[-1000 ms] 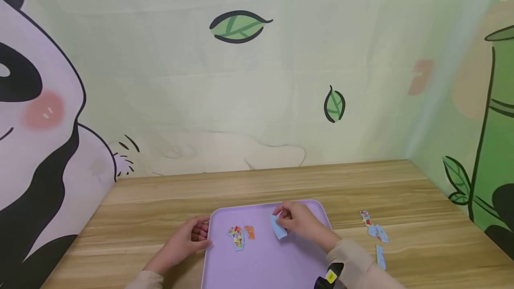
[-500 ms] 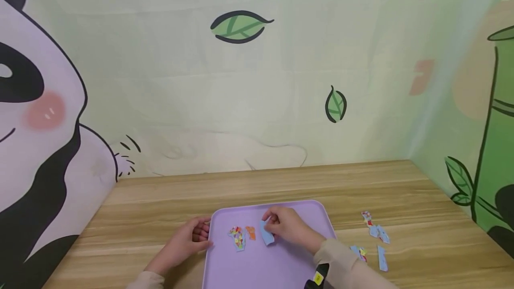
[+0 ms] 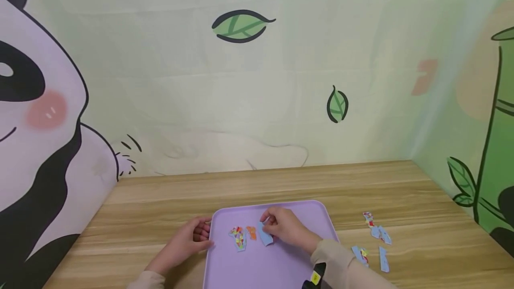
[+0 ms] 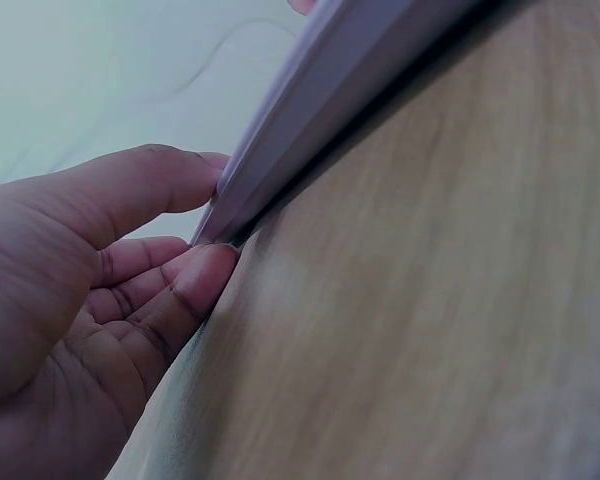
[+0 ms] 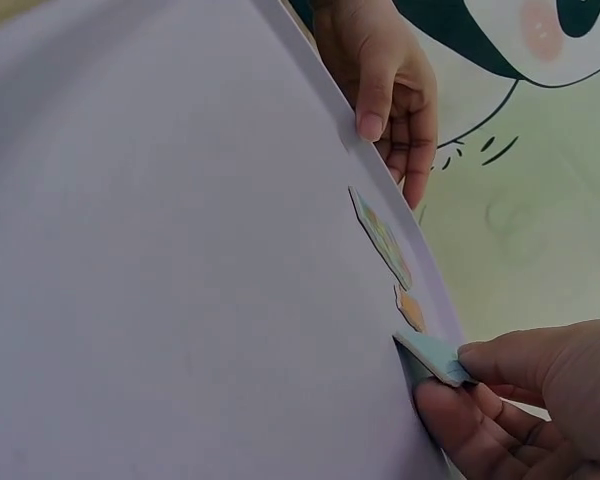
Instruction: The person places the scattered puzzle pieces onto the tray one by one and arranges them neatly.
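Note:
A light blue puzzle piece (image 3: 265, 237) is pinched between thumb and fingers of my right hand (image 3: 290, 227), over the purple tray (image 3: 249, 271). In the right wrist view this piece (image 5: 432, 354) is tilted, one edge near the tray surface. Just left of it lies a small orange piece (image 3: 251, 233), and beyond that a multicoloured piece (image 3: 238, 239) with a light blue edge. My left hand (image 3: 186, 239) holds the tray's left rim; in the left wrist view its fingertips touch the tray's side (image 4: 280, 150) near the tabletop.
Right of the tray, several more pieces lie on the wooden table (image 3: 172, 195): a patterned one (image 3: 367, 218), blue ones (image 3: 384, 234), a slim blue strip (image 3: 383, 259) and one by my right sleeve (image 3: 360, 255). Printed walls (image 3: 281, 137) stand behind and beside the table.
My right hand has moved left across the tray with the light blue piece, bringing it close to the orange piece. The left hand has stayed at the rim.

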Motion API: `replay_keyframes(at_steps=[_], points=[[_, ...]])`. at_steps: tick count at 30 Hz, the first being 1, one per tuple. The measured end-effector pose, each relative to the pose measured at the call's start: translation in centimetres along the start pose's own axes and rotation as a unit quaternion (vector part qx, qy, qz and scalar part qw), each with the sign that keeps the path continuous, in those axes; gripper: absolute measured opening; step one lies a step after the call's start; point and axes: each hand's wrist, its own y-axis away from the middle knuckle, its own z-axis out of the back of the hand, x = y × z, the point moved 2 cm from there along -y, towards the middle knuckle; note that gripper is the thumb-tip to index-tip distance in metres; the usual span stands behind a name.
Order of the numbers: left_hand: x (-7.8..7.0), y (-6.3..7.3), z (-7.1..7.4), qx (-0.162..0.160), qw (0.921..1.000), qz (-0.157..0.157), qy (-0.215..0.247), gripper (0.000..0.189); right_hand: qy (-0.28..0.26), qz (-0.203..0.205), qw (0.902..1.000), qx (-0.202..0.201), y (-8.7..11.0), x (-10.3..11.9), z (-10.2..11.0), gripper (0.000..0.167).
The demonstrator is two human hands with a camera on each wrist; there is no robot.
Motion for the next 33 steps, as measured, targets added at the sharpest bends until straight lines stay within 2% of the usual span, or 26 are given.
replay_keyframes(at_steps=[8, 15, 26, 33], points=[[-0.2, 0.0, -0.1, 0.001, 1.0, -0.002, 0.002, 0.064, 0.03, -0.013, 0.9994, -0.01, 0.1, 0.1, -0.1, 0.011], [-0.3, 0.0, 0.0, 0.0, 1.0, -0.005, 0.002, 0.063, 0.066, -0.005, 0.9977, -0.013, 0.0, 0.3, 0.0, 0.011], [-0.1, 0.0, 0.0, 0.002, 1.0, -0.006, 0.003, 0.064, 0.093, 0.01, 0.9956, -0.01, 0.2, 0.8, 0.3, 0.014], [0.0, 0.1, 0.0, 0.001, 1.0, -0.008, 0.003, 0.063, 0.102, 0.013, 0.9947, 0.004, 0.4, 1.6, 1.2, 0.015]])
